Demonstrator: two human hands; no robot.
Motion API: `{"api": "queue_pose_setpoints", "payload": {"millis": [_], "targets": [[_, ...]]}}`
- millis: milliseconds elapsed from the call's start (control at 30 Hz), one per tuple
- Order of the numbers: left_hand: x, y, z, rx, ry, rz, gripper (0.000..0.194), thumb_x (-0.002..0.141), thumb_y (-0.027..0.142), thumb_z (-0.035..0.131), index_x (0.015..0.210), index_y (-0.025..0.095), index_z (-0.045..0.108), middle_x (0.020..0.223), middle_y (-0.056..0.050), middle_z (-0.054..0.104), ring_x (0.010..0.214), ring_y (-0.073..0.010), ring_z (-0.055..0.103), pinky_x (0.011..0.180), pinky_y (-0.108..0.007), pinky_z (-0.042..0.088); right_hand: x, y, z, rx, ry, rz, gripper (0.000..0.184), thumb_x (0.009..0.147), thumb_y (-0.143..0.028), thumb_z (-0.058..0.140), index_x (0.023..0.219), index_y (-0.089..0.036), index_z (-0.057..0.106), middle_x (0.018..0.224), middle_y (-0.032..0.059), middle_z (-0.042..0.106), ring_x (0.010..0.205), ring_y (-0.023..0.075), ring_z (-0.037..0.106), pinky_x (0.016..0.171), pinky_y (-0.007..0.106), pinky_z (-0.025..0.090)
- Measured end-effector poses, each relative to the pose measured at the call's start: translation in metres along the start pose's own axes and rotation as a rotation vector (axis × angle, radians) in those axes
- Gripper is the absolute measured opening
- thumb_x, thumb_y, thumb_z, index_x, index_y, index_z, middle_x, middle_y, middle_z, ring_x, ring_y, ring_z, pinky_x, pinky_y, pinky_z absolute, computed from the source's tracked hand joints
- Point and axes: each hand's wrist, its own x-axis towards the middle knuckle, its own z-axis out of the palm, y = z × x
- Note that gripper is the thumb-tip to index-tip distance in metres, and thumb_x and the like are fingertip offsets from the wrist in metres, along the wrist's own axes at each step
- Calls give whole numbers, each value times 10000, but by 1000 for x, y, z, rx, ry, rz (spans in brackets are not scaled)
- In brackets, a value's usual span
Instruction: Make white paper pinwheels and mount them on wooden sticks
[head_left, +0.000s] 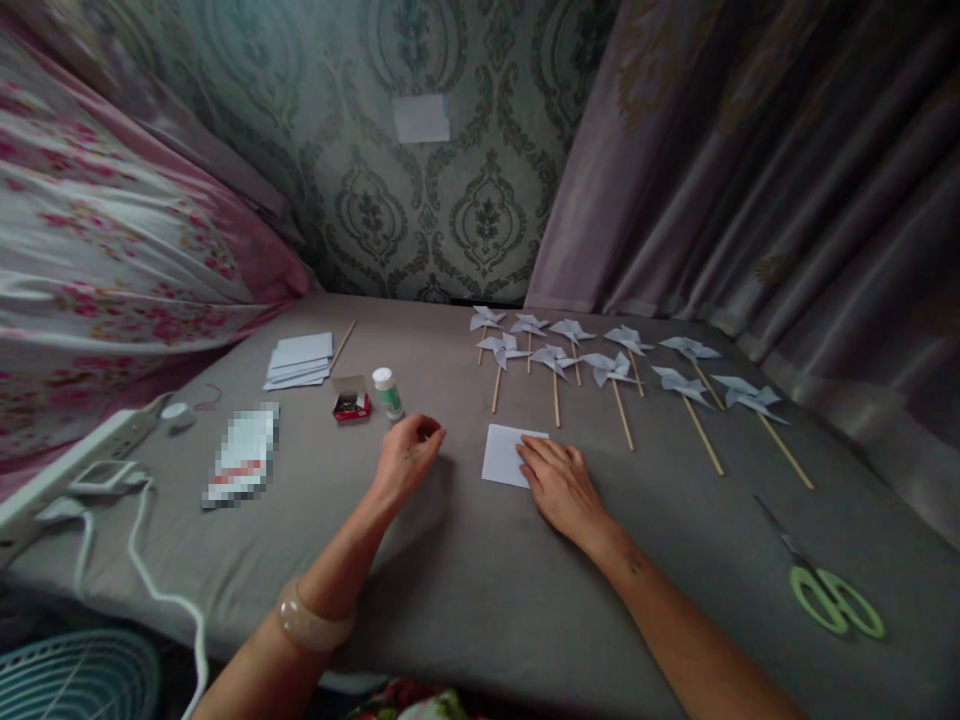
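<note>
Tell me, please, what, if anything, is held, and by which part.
Left hand: cannot tell; right hand only rests on the white paper, at its right side.

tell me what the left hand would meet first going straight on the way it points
Likely the front row's leftmost pinwheel, around its stick; the left hand is curled, so line and depth are uncertain.

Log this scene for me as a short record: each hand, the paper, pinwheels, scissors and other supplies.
Left hand: curled near the white-capped bottle; any hold unclear
Right hand: resting on the paper square
Paper square: flat on grey cloth
Pinwheels: ten, white, in two rows
Scissors: green-handled, untouched, far right
Other supplies: paper stack, open red box
</note>
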Motion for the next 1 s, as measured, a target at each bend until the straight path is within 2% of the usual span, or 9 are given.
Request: {"api": "queue_pose_setpoints", "payload": {"millis": [100,200,300,367,467,600,700,867,1000], "targets": [[9,-6,-17,-31,267,0,88,674,251,685,688,200,616,654,-4,594,641,-165,530,647,-259,376,-1,1,4,12,23,-1,358,943,-207,382,1221,-176,605,1335,113,572,1220,252,496,995,434,349],[21,-11,-25,-14,500,-2,238,617,256,740,728,205,535,706,15,529,708,-173,513,719,-281,390,-1,3,9,34,57,2,351,934,-200,392,1205,-186,615,1321,107,583,1199,242,509,999,421,348],[34,-16,-25,101,585,5,349,590,271,766,784,212,481,800,-2,504,872,-218,528,843,-340,401,-2,5,14,48,99,0,340,926,-201,402,1184,-194,624,1298,105,599,1184,237,520,993,418,354],[41,-21,-23,197,571,-1,379,598,269,758,848,206,481,874,-27,526,958,-243,528,904,-385,395,-2,7,17,49,138,-9,326,920,-204,409,1158,-192,633,1275,107,611,1160,238,537,980,419,364],[49,-29,-19,321,521,-6,342,650,262,713,906,194,496,938,-61,571,979,-257,543,921,-419,400,-2,9,20,55,209,-18,284,913,-215,426,1079,-183,654,1221,112,634,1089,241,575,946,418,385],[51,-38,-16,409,453,32,199,722,264,652,857,187,528,904,-85,609,919,-259,570,855,-399,433,-2,8,18,81,243,-60,256,914,-214,431,987,-200,675,1108,98,671,1022,233,600,913,408,399],[48,-39,-17,409,445,84,165,738,255,638,859,178,558,889,-89,628,881,-252,584,807,-367,439,-3,7,16,94,229,-82,267,920,-218,429,979,-220,690,1071,86,686,1002,228,612,924,423,386],[36,-19,-15,352,434,202,204,710,303,698,853,179,622,889,-67,677,891,-250,600,820,-369,409,0,7,6,176,223,-59,280,938,-259,427,1015,-246,696,1135,67,686,1057,221,612,957,451,353],[18,9,0,180,258,313,175,722,311,717,829,192,645,837,-14,699,818,-197,621,826,-347,391,8,2,-9,327,267,-6,220,914,-297,500,914,-252,715,1036,44,727,1003,220,646,963,458,365]]}}
